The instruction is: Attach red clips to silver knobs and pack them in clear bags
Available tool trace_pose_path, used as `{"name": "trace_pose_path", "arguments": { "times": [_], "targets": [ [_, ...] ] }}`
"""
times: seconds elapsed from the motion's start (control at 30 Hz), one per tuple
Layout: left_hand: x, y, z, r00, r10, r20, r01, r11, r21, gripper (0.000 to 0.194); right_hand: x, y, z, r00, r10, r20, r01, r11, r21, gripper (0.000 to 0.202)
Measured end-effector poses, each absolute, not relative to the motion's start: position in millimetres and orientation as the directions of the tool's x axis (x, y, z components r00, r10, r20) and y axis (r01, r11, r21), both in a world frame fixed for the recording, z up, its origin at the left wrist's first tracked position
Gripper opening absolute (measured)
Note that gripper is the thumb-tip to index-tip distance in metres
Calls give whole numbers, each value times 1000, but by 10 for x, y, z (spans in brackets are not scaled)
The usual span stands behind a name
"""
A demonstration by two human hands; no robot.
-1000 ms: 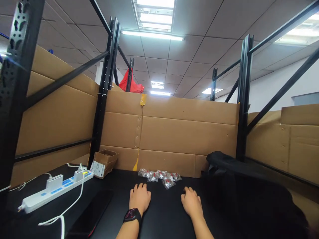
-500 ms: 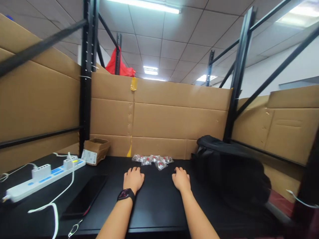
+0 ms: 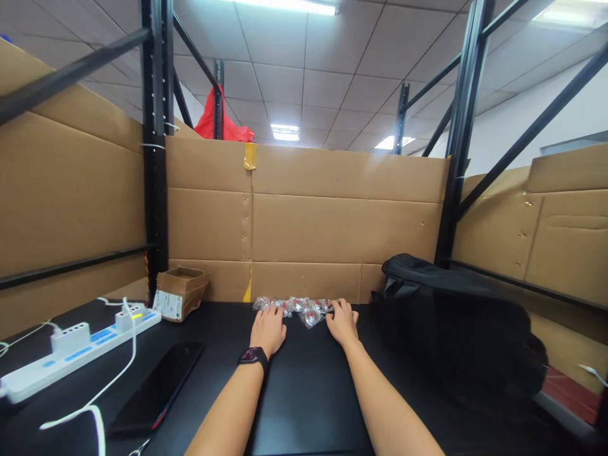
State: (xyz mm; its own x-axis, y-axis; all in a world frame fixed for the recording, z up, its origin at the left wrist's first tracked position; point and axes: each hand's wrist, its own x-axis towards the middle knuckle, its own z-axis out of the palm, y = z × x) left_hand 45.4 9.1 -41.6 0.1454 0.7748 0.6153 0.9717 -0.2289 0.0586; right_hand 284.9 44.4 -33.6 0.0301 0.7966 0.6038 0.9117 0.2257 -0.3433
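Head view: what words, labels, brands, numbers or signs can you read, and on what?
No text is readable.
White label on the small cardboard box: any print too small and blurred.
Black watch: display too small.
White power strip: no legible text.
Clear packets: no legible text.

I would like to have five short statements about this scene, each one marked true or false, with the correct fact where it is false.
1. The left hand has a dark watch on its wrist. True.
2. The black bag is left of both hands. False: the black bag is to their right.
3. The clear plastic packets lie near the back cardboard wall. True.
4. The power strip is all black. False: the power strip is white with blue parts.
5. The right hand is at the packets' right end. True.
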Motion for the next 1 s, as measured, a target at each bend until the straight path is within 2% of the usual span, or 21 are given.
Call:
{"name": "trace_pose_path", "arguments": {
  "times": [0.07, 0.13, 0.23, 0.3, 0.4, 0.53, 0.63, 0.77, 0.9, 1.0],
  "targets": [
    [481, 221, -376, 240, 736, 633, 941, -337, 36, 33, 2799, 520, -310, -4, 782, 623, 875, 305, -376, 31],
    [499, 316, -351, 297, 711, 637, 903, -426, 54, 33, 2767, 568, -317, -107, 811, 575, 836, 386, -390, 33],
    [493, 391, -356, 304, 703, 643, 852, -502, 147, 34, 2735, 611, -372, -285, 854, 436, 805, 460, -374, 45],
    [474, 410, -371, 293, 712, 638, 813, -537, 226, 37, 2710, 632, -402, -325, 867, 379, 806, 463, -369, 54],
    [454, 408, -396, 261, 731, 631, 761, -558, 331, 39, 2670, 639, -405, -318, 875, 364, 805, 453, -384, 58],
    [489, 350, -425, 209, 781, 589, 729, -526, 439, 33, 2667, 549, -357, -357, 864, 356, 759, 490, -428, 33],
    [540, 288, -439, 202, 814, 545, 726, -498, 474, 29, 2704, 444, -329, -367, 843, 393, 708, 527, -470, 20],
    [581, 241, -452, 228, 822, 522, 726, -500, 471, 33, 2740, 386, -354, -303, 848, 435, 664, 515, -542, 31],
    [571, 254, -485, 283, 826, 488, 712, -522, 470, 44, 2734, 454, -437, -257, 897, 361, 580, 442, -685, 44],
    [556, 281, -511, 332, 818, 469, 669, -555, 495, 50, 2712, 495, -472, -266, 899, 348, 474, 436, -765, 34]
  ]
}}
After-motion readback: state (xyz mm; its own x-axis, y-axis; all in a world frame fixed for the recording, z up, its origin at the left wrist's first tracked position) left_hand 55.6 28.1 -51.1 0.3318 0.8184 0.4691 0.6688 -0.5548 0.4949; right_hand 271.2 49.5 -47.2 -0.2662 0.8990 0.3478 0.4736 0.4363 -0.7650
